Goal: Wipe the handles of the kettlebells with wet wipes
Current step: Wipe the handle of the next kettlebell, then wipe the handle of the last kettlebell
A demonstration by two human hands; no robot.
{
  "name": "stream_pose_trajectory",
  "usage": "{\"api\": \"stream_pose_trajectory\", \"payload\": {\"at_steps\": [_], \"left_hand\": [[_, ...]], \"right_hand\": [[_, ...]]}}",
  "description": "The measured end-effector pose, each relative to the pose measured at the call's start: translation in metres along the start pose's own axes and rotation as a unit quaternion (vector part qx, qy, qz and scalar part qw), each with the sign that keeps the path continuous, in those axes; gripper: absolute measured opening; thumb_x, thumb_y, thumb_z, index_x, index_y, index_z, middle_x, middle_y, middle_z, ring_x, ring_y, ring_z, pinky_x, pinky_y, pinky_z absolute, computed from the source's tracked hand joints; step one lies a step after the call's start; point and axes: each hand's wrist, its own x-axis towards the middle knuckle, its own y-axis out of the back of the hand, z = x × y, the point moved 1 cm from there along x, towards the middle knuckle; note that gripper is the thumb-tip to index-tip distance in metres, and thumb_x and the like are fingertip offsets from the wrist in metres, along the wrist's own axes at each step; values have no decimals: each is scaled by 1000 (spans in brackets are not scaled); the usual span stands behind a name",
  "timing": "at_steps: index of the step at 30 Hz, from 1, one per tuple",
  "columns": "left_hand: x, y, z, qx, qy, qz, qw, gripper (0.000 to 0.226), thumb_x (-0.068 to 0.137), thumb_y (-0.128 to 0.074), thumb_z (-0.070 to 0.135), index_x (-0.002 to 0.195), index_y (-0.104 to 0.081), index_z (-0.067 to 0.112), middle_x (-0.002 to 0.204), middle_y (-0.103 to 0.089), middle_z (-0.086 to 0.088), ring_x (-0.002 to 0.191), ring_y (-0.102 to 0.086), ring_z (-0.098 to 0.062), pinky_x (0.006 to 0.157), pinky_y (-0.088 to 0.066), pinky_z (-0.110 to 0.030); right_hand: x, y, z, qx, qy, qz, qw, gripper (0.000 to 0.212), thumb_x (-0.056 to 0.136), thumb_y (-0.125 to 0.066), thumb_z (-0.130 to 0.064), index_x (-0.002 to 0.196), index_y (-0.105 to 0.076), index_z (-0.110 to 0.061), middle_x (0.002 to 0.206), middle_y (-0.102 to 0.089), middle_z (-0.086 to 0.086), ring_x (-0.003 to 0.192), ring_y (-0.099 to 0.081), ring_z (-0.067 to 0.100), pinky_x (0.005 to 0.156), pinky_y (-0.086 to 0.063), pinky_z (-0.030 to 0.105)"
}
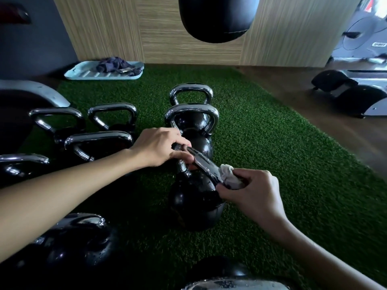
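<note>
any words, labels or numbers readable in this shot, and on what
Small white label on the grey exercise machine, top right: dark letters, too blurred to read for certain.
Black kettlebells with chrome handles, crumpled white wet wipe, pale blue tray: no text shows.

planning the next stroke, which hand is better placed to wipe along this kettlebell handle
Right. The right hand pinches the wet wipe around the handle at its near end and could slide it along; the left hand grips the handle farther up, steadying the kettlebell.
</note>
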Motion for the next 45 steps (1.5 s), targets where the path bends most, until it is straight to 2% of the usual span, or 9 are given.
{"api": "stream_pose_trajectory", "payload": {"at_steps": [5,9,15,19,25,31,37,41,45], "left_hand": [[-15,-1,17,24,69,45,996,77,64,-36,97,96,-75,39,76,-49,18,72,-56,-9,50,-28,-21],[-20,3,25,70,101,58,991,85,62,-29,101,95,-77,39,89,-66,15,70,-59,-10,47,-29,-20],[-29,3,39,86,141,68,984,81,64,-34,100,85,-76,35,82,-67,13,63,-57,-8,46,-27,-20],[-33,13,37,36,135,0,990,72,66,-42,98,83,-68,34,80,-55,15,66,-53,-3,51,-32,-24],[-59,36,47,69,67,-71,993,71,82,-59,74,147,-38,56,120,-45,24,69,-53,-1,53,-36,-17],[-86,54,69,-121,-29,-232,965,41,78,-69,72,117,-64,61,101,-59,28,90,-56,11,77,-47,-19],[-105,61,103,-273,-72,-315,906,40,75,-78,63,109,-76,43,97,-73,20,72,-56,16,64,-39,-4],[-120,60,125,-278,-70,-315,905,47,69,-83,64,111,-75,45,98,-73,27,61,-55,15,59,-39,-5],[-128,52,145,-243,-44,-312,917,42,67,-85,64,105,-77,47,62,-65,15,48,-49,1,50,-33,-11]], "right_hand": [[20,20,10,7,-28,-5,1000,22,63,-96,-29,76,-79,-33,66,-74,-14,50,-55,-5,44,-44,17],[33,24,12,19,-34,-12,999,27,61,-98,-27,70,-75,-39,72,-76,-13,57,-63,2,50,-53,28],[50,24,18,30,-14,-1,999,27,66,-95,-24,73,-77,-42,74,-77,-9,57,-60,0,50,-48,21],[54,26,26,-16,14,4,1000,23,68,-94,-31,71,-75,-44,74,-76,-7,58,-59,3,53,-47,26],[49,27,25,-15,10,9,1000,17,71,-92,-30,83,-81,-29,61,-69,-15,47,-48,-3,44,-33,11],[16,41,1,-4,-44,20,999,18,69,-93,-30,81,-81,-26,58,-63,-13,52,-46,-1,48,-36,18],[-44,67,-49,-140,-42,-84,986,25,67,-90,-43,85,-79,-31,71,-71,-4,61,-53,-1,58,-47,29],[-81,81,-77,-240,67,-189,950,25,70,-81,-47,78,-75,-24,63,-62,-5,54,-48,0,53,-38,15],[-95,92,-78,-288,124,-241,919,24,71,-80,-42,91,-79,-29,77,-72,-9,73,-64,5,67,-46,19]]}}
